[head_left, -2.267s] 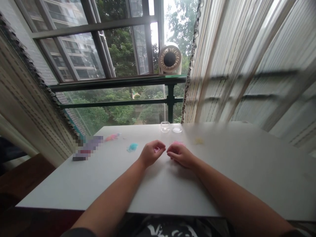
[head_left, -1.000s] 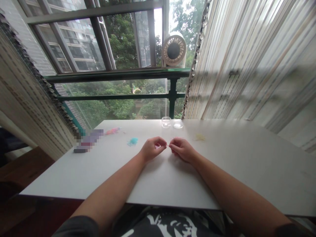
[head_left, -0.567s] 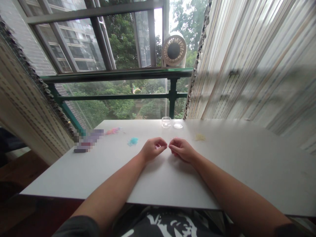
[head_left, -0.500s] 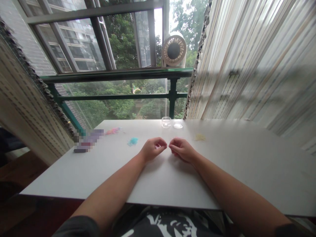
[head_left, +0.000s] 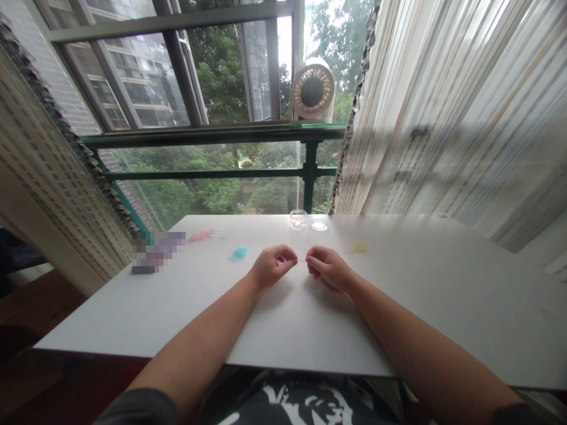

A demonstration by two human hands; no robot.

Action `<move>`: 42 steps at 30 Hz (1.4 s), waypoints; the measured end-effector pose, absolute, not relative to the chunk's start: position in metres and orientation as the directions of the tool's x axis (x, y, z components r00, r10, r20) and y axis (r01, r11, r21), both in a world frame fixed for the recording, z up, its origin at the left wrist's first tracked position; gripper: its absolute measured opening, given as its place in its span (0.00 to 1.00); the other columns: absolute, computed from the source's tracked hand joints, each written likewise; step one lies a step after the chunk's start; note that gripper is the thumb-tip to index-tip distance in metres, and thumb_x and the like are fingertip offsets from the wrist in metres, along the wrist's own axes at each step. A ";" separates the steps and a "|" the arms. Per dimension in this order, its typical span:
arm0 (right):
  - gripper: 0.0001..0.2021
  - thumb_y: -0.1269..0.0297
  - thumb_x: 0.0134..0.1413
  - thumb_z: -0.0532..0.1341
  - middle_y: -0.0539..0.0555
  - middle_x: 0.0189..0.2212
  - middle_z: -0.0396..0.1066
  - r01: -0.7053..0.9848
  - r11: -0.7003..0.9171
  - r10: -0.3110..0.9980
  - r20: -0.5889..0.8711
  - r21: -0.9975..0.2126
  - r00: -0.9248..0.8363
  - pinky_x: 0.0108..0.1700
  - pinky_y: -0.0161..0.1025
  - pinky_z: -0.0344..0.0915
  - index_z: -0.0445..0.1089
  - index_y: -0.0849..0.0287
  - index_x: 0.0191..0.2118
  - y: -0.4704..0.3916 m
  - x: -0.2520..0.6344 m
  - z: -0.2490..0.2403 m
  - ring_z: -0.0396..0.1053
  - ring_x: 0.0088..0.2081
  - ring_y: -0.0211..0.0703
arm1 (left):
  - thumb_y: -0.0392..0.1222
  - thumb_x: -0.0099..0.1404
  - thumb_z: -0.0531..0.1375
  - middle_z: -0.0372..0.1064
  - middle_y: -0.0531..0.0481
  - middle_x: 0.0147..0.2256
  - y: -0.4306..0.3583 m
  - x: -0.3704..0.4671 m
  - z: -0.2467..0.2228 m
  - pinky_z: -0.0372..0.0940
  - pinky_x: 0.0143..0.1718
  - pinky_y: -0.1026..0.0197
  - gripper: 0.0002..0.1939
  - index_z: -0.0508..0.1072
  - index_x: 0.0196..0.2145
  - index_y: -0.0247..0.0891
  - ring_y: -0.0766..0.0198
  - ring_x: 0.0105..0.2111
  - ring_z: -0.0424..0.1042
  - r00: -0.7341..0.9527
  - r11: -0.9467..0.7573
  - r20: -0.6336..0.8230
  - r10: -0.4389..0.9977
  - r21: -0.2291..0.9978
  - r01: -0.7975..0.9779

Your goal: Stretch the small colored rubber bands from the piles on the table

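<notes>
Pink and thread-thin, a short slender strand spans the gap between the fingertips of two bare hands, above the white flat-topped table. The left hand pinches one side of it, thumb and forefinger closed to a narrow tip; the right hand grips the other side likewise, its remaining fingers curled under. Both forearms angle inward from the near edge. Half a second ago the fingertips nearly met; now they stand farther apart, baring more strand.
</notes>
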State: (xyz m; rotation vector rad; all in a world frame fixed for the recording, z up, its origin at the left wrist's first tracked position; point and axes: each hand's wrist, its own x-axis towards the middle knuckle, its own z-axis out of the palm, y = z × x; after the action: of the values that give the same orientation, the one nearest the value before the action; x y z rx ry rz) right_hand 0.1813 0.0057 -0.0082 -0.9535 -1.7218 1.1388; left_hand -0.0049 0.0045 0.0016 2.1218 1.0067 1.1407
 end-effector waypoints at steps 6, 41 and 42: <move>0.08 0.61 0.48 0.57 0.46 0.17 0.63 0.118 0.277 0.906 0.218 -0.954 -0.362 0.21 0.30 0.58 0.64 0.61 0.27 0.006 0.183 -0.008 0.59 0.18 0.31 | 0.40 0.56 0.58 0.71 0.49 0.28 0.005 -0.005 0.002 0.64 0.31 0.65 0.06 0.71 0.30 0.35 0.67 0.28 0.68 0.368 -0.586 0.467 0.804 0.726 0.360; 0.06 0.67 0.46 0.54 0.49 0.19 0.66 0.776 0.378 0.902 0.391 -0.505 -0.184 0.25 0.31 0.52 0.66 0.60 0.25 0.024 0.226 0.008 0.60 0.22 0.35 | 0.42 0.57 0.57 0.71 0.49 0.29 0.008 -0.013 0.002 0.63 0.33 0.65 0.08 0.70 0.31 0.35 0.67 0.29 0.68 0.365 -0.577 0.455 0.812 0.719 0.387; 0.06 0.67 0.46 0.54 0.49 0.20 0.67 0.800 0.355 0.908 0.383 -0.484 -0.172 0.25 0.31 0.52 0.67 0.60 0.25 0.026 0.229 0.007 0.60 0.22 0.35 | 0.42 0.57 0.57 0.71 0.49 0.29 0.009 -0.013 0.002 0.63 0.33 0.65 0.08 0.70 0.32 0.35 0.67 0.29 0.68 0.360 -0.575 0.456 0.814 0.719 0.391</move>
State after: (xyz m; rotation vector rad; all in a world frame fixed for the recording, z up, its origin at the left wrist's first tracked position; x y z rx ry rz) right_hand 0.2293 0.0258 0.0068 -1.4789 -2.0043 0.2254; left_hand -0.0134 0.0086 0.0017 2.1296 1.0434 1.1280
